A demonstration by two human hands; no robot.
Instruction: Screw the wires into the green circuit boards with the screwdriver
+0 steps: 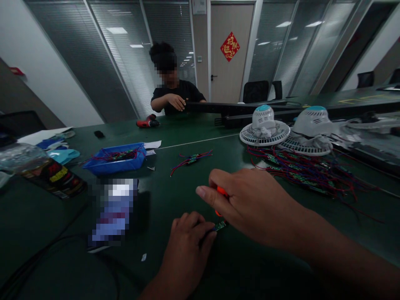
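Observation:
Between the thumb and fingers of my left hand (189, 246) is one end of a small green circuit board (220, 226), low over the green table. My right hand (250, 204) is closed around an orange-handled tool (222, 191), held just above the board. Most of that tool is hidden by my fingers, so its exact kind does not show. Farther out on the table lie a few wired circuit boards (193, 158) with red and blue leads. To the right, a large heap of similar wired boards (300, 171) spreads over the tabletop.
A blue tray (114, 170) holds more wired boards at left, near a propped phone (114, 212) and a large bottle (46, 171). Two white fan-like units (265, 125) stand behind the heap. Across the table sits a person (175, 93) near a red power drill (148, 121).

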